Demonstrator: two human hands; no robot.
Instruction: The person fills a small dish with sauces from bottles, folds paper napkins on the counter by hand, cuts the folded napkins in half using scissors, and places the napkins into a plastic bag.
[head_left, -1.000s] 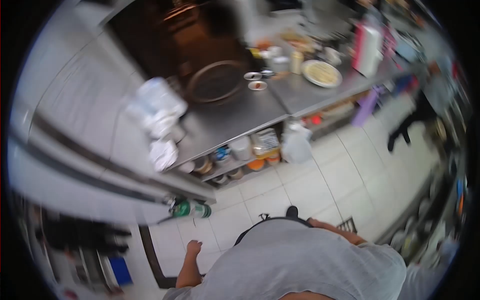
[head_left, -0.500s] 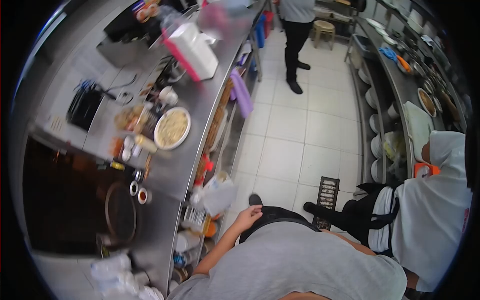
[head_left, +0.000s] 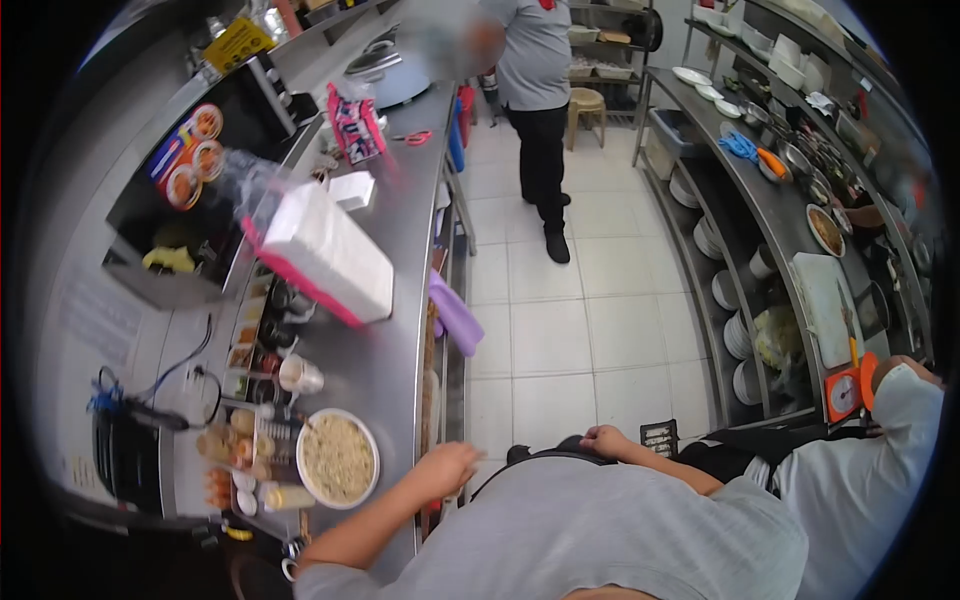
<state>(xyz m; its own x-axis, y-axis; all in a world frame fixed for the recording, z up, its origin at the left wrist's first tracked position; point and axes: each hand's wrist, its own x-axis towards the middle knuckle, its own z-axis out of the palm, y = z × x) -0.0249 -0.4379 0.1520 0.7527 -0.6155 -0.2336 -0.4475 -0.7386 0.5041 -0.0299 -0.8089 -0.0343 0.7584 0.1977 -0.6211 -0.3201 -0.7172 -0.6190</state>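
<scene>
My left hand (head_left: 450, 470) hangs beside the edge of the steel counter (head_left: 395, 375), with loosely bent fingers and nothing in it. In front of my waist is my right hand (head_left: 610, 441), its fingers slightly bent and apart, holding nothing that I can see. Nearest to the left hand on the counter stands a round white bowl (head_left: 340, 457) filled with pale chopped food. Beyond it are a white cup (head_left: 300, 374) and a large pack of white paper napkins (head_left: 330, 250) in a pink wrapper.
A co-worker (head_left: 535, 100) stands ahead in the aisle. Another person in a white sleeve (head_left: 860, 480) is close at my right, by an orange kitchen scale (head_left: 843, 394) and a cutting board (head_left: 822, 310). Stacked plates (head_left: 737, 335) sit under the right counter. A floor drain (head_left: 659, 438) lies ahead.
My view has shifted toward the aisle and the far end. My left hand has moved left toward the counter, and my right hand has come into view. The co-worker ahead appears nearer.
</scene>
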